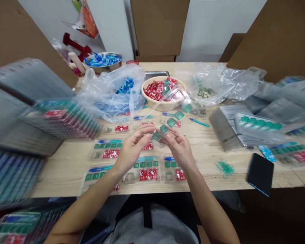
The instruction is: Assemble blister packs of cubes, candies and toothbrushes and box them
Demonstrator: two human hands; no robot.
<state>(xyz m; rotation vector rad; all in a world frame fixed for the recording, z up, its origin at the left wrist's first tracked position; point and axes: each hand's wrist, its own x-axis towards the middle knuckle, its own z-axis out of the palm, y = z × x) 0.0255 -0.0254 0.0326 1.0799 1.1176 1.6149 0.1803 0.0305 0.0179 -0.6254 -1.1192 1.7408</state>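
In front of my chest I hold up a clear plastic blister tray (171, 122) with a slanted row of green square pieces in its pockets. My left hand (135, 142) pinches the tray's near left corner between thumb and fingers. My right hand (179, 145) grips its lower right side, thumb near the green squares. The tray's far end tilts up over a cream bowl (155, 103) of red patterned packets. Below my hands lie several filled blister trays (144, 165), each with a blue pen-like piece, green squares and a red packet; my forearms hide part of them.
Stacked clear trays (225, 130) stand at right, near a black phone (260, 174) and loose green bands (225, 167). Plastic bags (106, 91) and a metal bowl (104, 67) of blue pieces sit behind. Tall tray stacks (66, 118) crowd the left.
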